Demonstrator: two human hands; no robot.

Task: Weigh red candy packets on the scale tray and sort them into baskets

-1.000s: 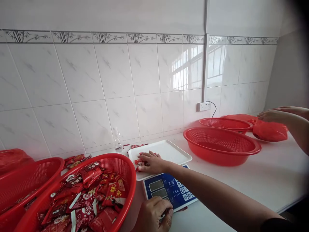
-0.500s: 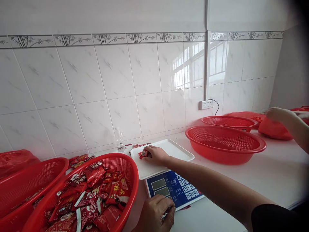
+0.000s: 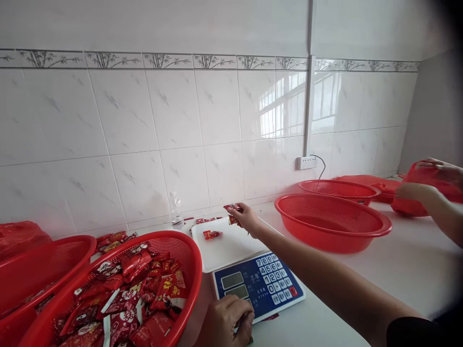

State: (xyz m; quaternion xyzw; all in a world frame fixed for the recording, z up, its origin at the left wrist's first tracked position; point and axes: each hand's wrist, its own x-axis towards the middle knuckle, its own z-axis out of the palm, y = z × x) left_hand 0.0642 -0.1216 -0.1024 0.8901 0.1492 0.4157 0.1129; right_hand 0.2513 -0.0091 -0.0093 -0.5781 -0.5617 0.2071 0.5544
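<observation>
My right hand [image 3: 249, 220] is closed on small red-wrapped candy packets [image 3: 234, 212], held just above the far side of the white tray [image 3: 231, 255]. One red packet [image 3: 212, 234] lies on the tray, to the left of that hand. In front of the tray is the blue keypad panel of a weighing scale [image 3: 253, 284]. My left hand [image 3: 229, 319] rests at the scale's near left corner with its fingers curled; what they hold, if anything, is hidden. Close to its left stands a red basket [image 3: 197, 270] full of red packets [image 3: 133, 294].
Two red baskets [image 3: 333, 236] stand on the right. Another person's hands [image 3: 415, 192] handle a red plastic bag [image 3: 412, 205] there. A second basket [image 3: 79, 246] is at far left. A clear bottle [image 3: 176, 212] and loose packets [image 3: 115, 241] lie along the wall.
My right hand has lifted packets off the tray and moved up and right, leaving one packet behind. My left hand stays curled by the scale. The other person's hands have shifted on the bag.
</observation>
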